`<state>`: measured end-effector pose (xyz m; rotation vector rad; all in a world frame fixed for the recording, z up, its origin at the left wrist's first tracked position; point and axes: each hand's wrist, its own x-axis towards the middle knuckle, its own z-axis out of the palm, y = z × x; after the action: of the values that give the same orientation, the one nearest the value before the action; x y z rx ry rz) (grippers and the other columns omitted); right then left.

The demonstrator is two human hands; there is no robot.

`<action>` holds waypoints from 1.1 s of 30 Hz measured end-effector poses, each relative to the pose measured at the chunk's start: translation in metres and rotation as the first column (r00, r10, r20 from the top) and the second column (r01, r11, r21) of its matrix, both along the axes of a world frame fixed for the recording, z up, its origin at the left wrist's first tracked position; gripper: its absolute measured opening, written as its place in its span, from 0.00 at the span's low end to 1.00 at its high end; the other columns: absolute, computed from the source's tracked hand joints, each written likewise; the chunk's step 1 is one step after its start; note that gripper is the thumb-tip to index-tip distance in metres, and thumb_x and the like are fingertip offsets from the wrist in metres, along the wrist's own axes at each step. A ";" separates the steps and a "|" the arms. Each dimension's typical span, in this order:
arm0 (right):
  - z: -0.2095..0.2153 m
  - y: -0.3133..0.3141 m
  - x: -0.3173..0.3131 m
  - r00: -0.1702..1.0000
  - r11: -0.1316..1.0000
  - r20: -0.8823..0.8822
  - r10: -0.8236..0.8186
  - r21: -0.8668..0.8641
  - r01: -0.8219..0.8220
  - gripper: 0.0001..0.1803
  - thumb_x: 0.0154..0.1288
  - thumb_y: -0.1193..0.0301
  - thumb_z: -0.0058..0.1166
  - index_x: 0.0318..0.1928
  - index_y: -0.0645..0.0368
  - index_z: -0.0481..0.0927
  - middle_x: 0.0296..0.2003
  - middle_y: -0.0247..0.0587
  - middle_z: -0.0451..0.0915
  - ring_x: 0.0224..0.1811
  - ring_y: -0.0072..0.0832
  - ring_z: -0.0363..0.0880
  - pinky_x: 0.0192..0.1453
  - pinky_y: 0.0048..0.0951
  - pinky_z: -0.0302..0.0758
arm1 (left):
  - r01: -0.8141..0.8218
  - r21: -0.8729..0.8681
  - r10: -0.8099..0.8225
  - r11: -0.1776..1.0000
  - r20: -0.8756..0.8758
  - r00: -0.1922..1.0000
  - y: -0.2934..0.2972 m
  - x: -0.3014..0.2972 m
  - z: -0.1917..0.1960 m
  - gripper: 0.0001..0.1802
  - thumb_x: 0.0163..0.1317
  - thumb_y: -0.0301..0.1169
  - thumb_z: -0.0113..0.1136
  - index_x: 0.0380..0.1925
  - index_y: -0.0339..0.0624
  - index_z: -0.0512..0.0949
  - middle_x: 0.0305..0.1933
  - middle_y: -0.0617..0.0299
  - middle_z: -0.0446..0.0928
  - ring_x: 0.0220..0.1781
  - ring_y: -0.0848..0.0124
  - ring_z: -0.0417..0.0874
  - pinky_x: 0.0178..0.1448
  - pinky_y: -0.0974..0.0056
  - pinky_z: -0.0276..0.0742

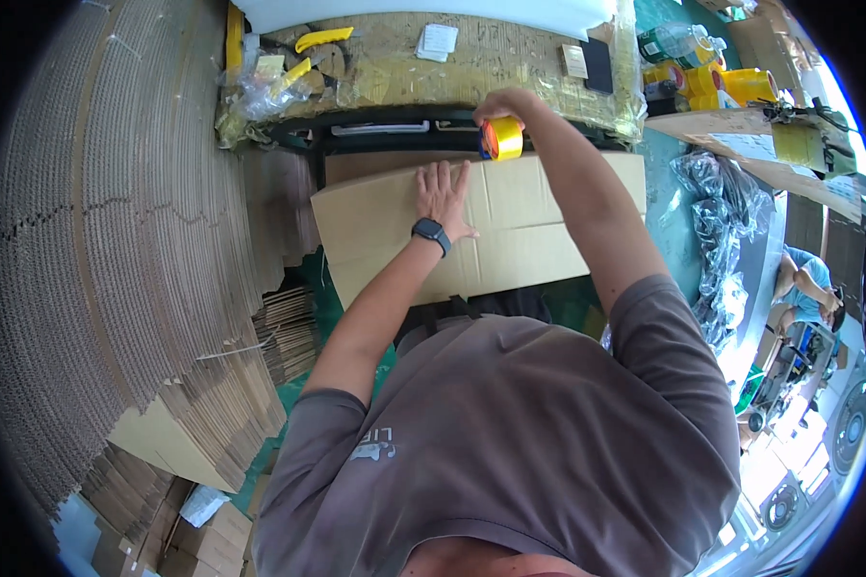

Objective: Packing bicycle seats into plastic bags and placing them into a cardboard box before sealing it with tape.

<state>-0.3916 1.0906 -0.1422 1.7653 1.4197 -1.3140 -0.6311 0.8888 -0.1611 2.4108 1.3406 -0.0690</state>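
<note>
A large cardboard box (524,216) stands right in front of my body, its plain tan side facing up. My left hand (441,197) lies flat on it near the far edge, fingers spread, with a dark watch on the wrist. At the box's far edge, my right hand (506,106) is wrapped round a tape dispenser (502,139) carrying a yellow roll of tape. The right fingertips are partly hidden behind the hand and the roll.
Tall stacks of flattened cardboard (115,192) rise on the left. Beyond the box is a tape-covered workbench (385,72) with a yellow utility knife (323,38). Tape rolls (746,87) and clear plastic wrap (717,212) sit at right. Another person (806,284) is far right.
</note>
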 end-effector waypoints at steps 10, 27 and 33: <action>0.035 -0.382 -0.038 0.886 0.510 -0.221 -0.408 0.749 0.422 0.25 0.69 0.61 0.74 0.61 0.60 0.89 0.38 0.65 0.84 0.41 0.64 0.89 0.47 0.58 0.87 | 0.024 -0.049 -0.025 0.999 -0.027 0.999 0.030 0.005 -0.016 0.86 0.32 0.67 0.91 0.91 0.55 0.53 0.85 0.38 0.63 0.89 0.38 0.59 0.93 0.32 0.43; -0.113 -0.519 0.112 0.555 0.446 -0.068 -0.829 0.517 0.730 0.64 0.60 0.52 0.80 0.85 0.63 0.52 0.53 0.74 0.88 0.56 0.65 0.90 0.62 0.57 0.88 | -0.011 0.101 0.012 0.995 -0.010 1.000 -0.039 0.002 -0.041 0.63 0.61 0.64 0.77 0.90 0.53 0.59 0.93 0.36 0.48 0.95 0.42 0.46 0.94 0.34 0.42; -0.087 -0.529 0.334 0.685 0.525 -0.004 -0.729 0.638 0.563 0.75 0.51 0.51 0.83 0.86 0.69 0.46 0.60 0.73 0.86 0.64 0.66 0.86 0.71 0.54 0.83 | -0.096 0.056 0.095 0.994 0.025 0.995 -0.141 0.034 -0.027 0.48 0.78 0.50 0.63 0.88 0.36 0.58 0.93 0.36 0.51 0.95 0.39 0.47 0.94 0.35 0.43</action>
<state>-0.0578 0.5616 -0.2287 3.0158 1.0871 -0.8852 -0.5973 0.7477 -0.1882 2.3822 1.4643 0.0217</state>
